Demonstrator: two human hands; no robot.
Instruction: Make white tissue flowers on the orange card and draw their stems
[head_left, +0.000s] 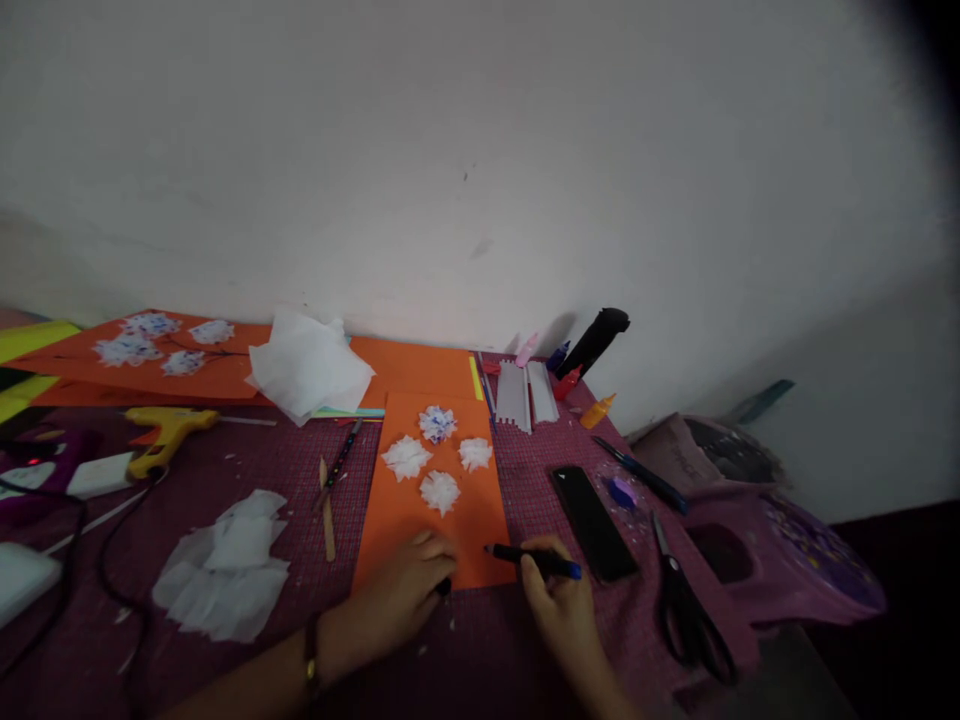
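Note:
An orange sheet (pixel 469 545) lies before me, bearing several crumpled white paper flowers (pixel 406 458); the topmost flower (pixel 437 424) has blue marks. In my right hand (pixel 561 592) is a black marker with a blue end (pixel 541 561), its tip pointing left just over the sheet. My left hand (pixel 412 585) rests at the sheet's lower left with fingers curled round a small black piece that looks like a marker cap (pixel 443 587). A black phone (pixel 594 522) lies to the right of my right hand.
Scissors (pixel 686 610), a craft knife (pixel 642 474) and an orange paint bottle (pixel 598 410) lie to the right. Leftward are white tissue paper (pixel 225 570), a yellow glue gun (pixel 169 436) with a cord and a wooden stick (pixel 328 515). Another orange sheet with flowers (pixel 217 365) lies behind, near the wall.

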